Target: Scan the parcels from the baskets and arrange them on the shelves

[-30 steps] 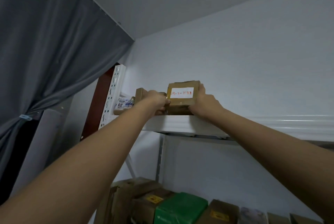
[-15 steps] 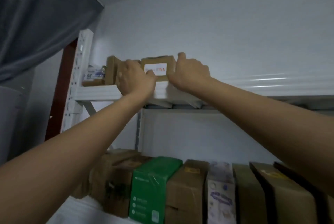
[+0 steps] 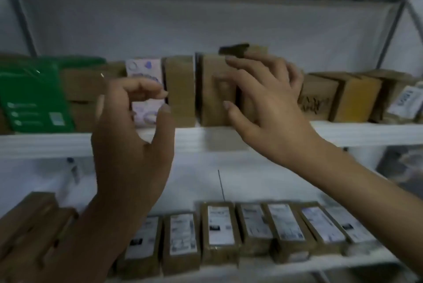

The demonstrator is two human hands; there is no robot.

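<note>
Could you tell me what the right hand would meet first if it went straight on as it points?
Probably the upright brown parcel on the middle shelf, just ahead of the right hand; depth is blurred.

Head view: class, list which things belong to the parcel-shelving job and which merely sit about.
Job: left hand, right hand, brown parcel, labelled parcels, middle shelf.
Sitting about: back wall, grey clutter, lower right, too blurred to name.

"How many on the middle shelf [image 3: 354, 131]?"

"One green cardboard box [image 3: 34, 99] at the far left, one white box with purple print [image 3: 144, 70], and at least six plain brown cardboard boxes [image 3: 180, 90]. The right end blurs."

"And the lower shelf [image 3: 297, 262]?"

"Seven brown boxes with white labels [image 3: 220, 225] in a row, and two unlabelled brown boxes [image 3: 29, 218] at the left."
</note>
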